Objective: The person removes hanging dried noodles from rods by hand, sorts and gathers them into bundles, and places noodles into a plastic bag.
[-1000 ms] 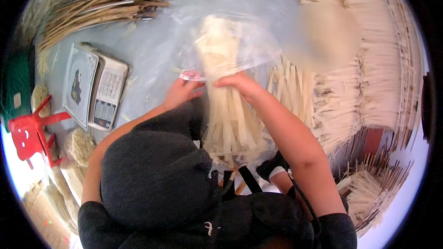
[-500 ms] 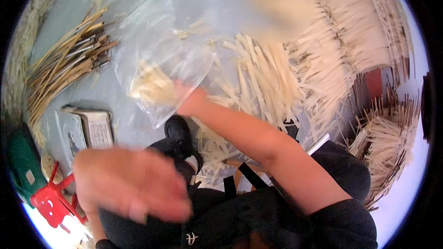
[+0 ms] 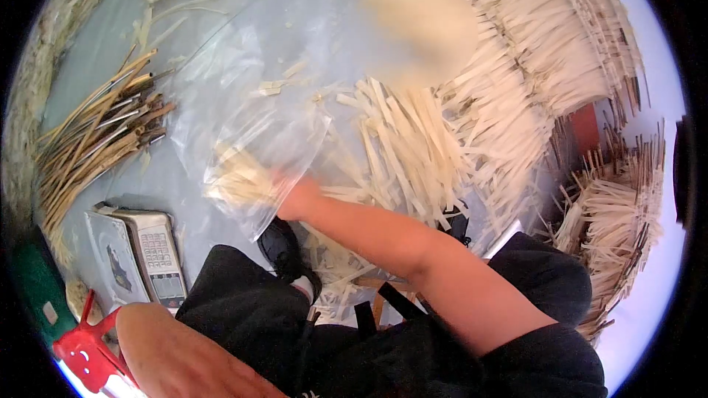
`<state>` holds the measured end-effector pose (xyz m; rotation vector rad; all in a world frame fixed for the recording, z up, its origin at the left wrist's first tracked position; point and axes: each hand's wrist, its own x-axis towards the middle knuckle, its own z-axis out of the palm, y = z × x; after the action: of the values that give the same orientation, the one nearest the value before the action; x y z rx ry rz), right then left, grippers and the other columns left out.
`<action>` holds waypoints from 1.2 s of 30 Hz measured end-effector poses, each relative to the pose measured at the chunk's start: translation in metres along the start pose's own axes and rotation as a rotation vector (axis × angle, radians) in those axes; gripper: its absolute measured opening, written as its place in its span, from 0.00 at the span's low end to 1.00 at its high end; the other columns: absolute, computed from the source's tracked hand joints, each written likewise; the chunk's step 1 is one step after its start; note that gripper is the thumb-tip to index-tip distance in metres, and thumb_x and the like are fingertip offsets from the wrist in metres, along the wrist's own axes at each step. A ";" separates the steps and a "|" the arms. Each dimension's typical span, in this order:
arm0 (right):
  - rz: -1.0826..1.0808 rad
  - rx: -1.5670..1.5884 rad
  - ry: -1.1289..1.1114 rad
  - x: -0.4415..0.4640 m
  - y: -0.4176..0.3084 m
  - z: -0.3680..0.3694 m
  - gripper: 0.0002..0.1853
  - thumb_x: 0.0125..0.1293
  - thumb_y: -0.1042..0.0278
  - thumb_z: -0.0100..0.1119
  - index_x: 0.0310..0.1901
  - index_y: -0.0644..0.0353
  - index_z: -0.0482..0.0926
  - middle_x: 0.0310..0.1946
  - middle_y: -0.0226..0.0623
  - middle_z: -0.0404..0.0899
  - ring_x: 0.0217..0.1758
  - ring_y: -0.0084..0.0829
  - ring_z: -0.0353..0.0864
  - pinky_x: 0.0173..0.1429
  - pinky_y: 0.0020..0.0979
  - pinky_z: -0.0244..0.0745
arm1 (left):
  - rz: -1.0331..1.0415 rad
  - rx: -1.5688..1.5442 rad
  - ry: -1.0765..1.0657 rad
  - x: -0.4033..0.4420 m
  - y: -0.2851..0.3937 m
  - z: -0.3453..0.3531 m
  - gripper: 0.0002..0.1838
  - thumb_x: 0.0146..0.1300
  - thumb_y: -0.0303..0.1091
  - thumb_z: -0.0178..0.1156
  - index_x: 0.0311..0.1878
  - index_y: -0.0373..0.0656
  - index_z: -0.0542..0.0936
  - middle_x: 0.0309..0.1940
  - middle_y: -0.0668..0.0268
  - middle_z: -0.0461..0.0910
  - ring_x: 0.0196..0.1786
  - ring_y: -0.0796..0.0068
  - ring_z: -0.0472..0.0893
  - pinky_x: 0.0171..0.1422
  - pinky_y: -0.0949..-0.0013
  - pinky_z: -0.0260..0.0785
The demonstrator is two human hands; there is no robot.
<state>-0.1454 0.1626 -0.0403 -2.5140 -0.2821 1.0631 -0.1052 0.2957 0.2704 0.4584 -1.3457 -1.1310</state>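
Right hand gripping pale strips inside clear bag, left hand now lower, finger spread unclear

A short bundle of flat, cream-colored strips, slightly blurred, fans loosely leftward from the right hand that grips its right end. A crumpled, clear plastic bag covers the bundle, its film creased and shiny, spreading up and away across the gray surface beyond.
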 end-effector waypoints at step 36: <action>-0.340 0.170 0.073 -0.072 0.042 -0.015 0.30 0.54 0.46 0.64 0.54 0.58 0.78 0.50 0.48 0.79 0.51 0.48 0.79 0.57 0.44 0.72 | -0.850 1.122 0.735 -0.128 -0.241 -0.024 0.21 0.68 0.46 0.55 0.54 0.38 0.78 0.57 0.56 0.77 0.62 0.57 0.74 0.65 0.60 0.66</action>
<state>-0.1828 0.0969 -0.0022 -2.2447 -0.5508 0.8209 -0.1517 0.2887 0.0004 2.1754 -0.9847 -0.5708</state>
